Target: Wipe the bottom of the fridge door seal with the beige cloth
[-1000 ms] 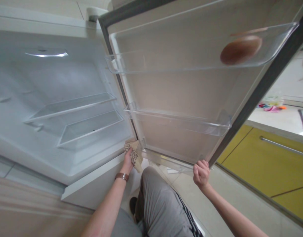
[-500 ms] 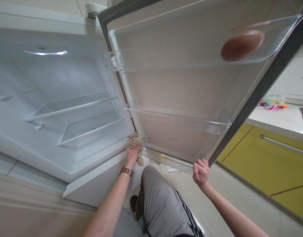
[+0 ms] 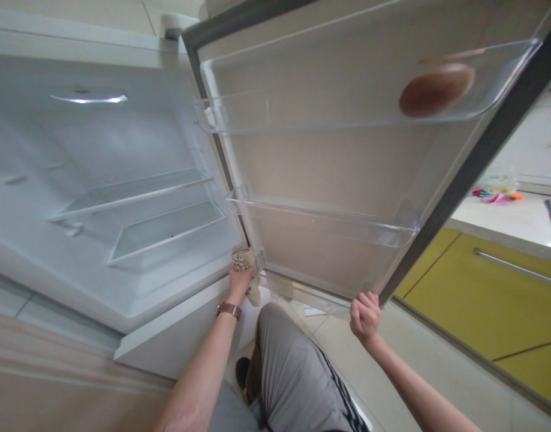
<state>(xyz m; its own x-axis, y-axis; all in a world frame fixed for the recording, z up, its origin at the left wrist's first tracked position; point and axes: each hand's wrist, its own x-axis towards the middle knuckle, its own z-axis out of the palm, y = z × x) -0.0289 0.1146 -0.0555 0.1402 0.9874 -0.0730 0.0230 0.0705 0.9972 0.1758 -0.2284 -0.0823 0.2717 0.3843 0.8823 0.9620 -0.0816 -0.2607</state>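
Note:
My left hand (image 3: 240,284) is closed on a beige patterned cloth (image 3: 243,257), pressed near the hinge side where the fridge body meets its door. Part of the cloth hangs down beside the wrist. My right hand (image 3: 365,314) has its fingers curled round the lower free corner of the fridge door (image 3: 329,162), which stands wide open. Clear plastic bins run across the door's inner face; the upper bin (image 3: 329,123) holds a reddish-brown rounded object (image 3: 437,90). On the left is the lit fridge interior (image 3: 117,144) with two glass shelves (image 3: 167,231).
To the right stand yellow-green cabinets (image 3: 486,288) with a metal handle, under a pale counter (image 3: 527,213) bearing small colourful items (image 3: 500,197). Below the fridge compartment a white lower door or drawer front (image 3: 176,324) juts out. My knee (image 3: 279,336) is under the door.
The left hand has shifted slightly downward with the cloth, and more of the cloth shows. My right hand keeps its hold on the door corner. The view has tilted a little.

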